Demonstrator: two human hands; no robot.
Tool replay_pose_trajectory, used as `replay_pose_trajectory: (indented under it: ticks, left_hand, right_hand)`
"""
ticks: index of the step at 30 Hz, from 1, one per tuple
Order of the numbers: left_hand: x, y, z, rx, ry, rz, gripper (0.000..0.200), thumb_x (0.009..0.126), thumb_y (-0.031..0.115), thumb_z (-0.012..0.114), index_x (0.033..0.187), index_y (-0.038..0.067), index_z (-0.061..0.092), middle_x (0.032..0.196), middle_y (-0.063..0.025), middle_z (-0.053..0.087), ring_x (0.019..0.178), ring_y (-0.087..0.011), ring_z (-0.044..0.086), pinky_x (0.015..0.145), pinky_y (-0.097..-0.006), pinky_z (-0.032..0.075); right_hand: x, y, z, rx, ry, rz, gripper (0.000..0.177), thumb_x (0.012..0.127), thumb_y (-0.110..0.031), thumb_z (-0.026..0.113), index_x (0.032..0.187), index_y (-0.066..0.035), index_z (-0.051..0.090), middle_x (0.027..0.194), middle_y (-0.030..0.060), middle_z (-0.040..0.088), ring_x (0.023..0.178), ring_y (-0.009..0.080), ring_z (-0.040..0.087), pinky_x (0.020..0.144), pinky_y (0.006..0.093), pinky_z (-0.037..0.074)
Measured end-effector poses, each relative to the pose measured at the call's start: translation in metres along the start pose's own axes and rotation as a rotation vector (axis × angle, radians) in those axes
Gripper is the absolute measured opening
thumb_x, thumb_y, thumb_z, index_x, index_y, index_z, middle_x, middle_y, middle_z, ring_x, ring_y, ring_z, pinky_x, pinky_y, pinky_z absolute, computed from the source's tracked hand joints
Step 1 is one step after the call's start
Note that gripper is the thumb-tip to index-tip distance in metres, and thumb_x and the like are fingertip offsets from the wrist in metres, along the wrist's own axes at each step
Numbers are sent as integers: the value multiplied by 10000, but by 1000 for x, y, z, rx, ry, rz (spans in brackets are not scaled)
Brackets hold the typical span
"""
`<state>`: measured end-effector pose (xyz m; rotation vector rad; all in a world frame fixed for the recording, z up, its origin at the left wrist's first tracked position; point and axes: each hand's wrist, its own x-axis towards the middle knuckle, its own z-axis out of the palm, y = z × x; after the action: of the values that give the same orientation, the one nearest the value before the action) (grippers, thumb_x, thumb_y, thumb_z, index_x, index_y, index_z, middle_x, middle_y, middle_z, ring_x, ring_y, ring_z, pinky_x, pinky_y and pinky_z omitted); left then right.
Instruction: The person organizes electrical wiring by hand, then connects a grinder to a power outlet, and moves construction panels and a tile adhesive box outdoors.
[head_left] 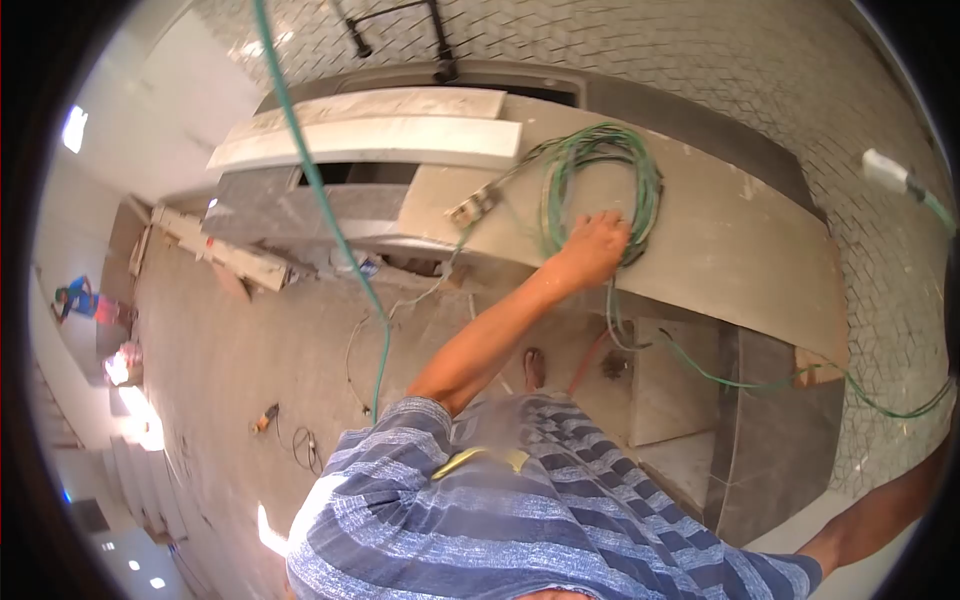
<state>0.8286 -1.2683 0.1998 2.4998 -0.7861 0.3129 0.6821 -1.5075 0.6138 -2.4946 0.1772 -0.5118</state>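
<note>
Our left hand (598,243) closes over the right side of the coil (600,132), fingers curled around several green strands at once. The coil lies in loose loops on the counter (740,230), with tails trailing off the near edge toward the floor (250,340) and one lead running to a small block (472,208). We judge the cable light, limp and springy: loops will sag, slide over each other and snag, so a bundled grip across all turns suits it better than one strand. Our right arm (880,515) reaches off the right edge, and we cannot tell what its hand is doing. Another green line (320,190) crosses the scene, and a white plug (885,168) hangs at right.
</note>
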Motion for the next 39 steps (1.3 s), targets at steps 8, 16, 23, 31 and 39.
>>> replay_pose_trajectory:
  ticks: [8, 16, 23, 31, 39]
  left_hand:
    - [-138, 92, -158, -1222, -133, -1, 439, 925, 336, 536, 1213, 5, 515, 1181, -190, 540, 1154, -269, 483, 993, -373, 391]
    - [-227, 67, -233, -2105, 610, -327, 295, 970, 306, 468, 944, 16, 513, 749, -38, 577, 674, -121, 581, 601, -257, 446]
    - [-305, -27, -322, -1816, 786, -149, 148, 916, 173, 521, 892, 27, 528, 607, -9, 528, 449, -73, 451, 411, -205, 334]
    - [-383, -68, -483, -728, 1450, -50, 405, 904, 366, 445, 1008, -22, 496, 655, -15, 442, 534, -101, 388, 483, -232, 325]
    - [-319, -14, -540, -335, 1801, 42, 677, 893, 559, 369, 1125, -70, 464, 702, -20, 356, 619, -129, 324, 555, -259, 316]
  right_hand:
    - [-60, -21, 79, -348, -147, -502, 139, 948, -146, 498, 937, -20, 555, 691, -2, 487, 576, 65, 431, 483, 203, 319]
    - [-223, -113, 250, 184, -1015, -23, 170, 885, -103, 567, 1026, -16, 532, 592, -76, 421, 478, 11, 354, 419, 202, 246]
    - [-312, -126, 364, 483, -1224, 103, 148, 846, -166, 654, 830, -46, 569, 523, -58, 448, 420, 12, 393, 358, 191, 267]
    - [-337, -69, 383, 516, -1356, 81, 234, 868, -238, 606, 897, -15, 542, 565, 51, 536, 425, 116, 507, 429, 295, 390]
    - [-370, 92, 444, 220, -621, -122, 250, 879, -256, 539, 903, -18, 613, 794, 166, 629, 810, 382, 605, 687, 430, 456]
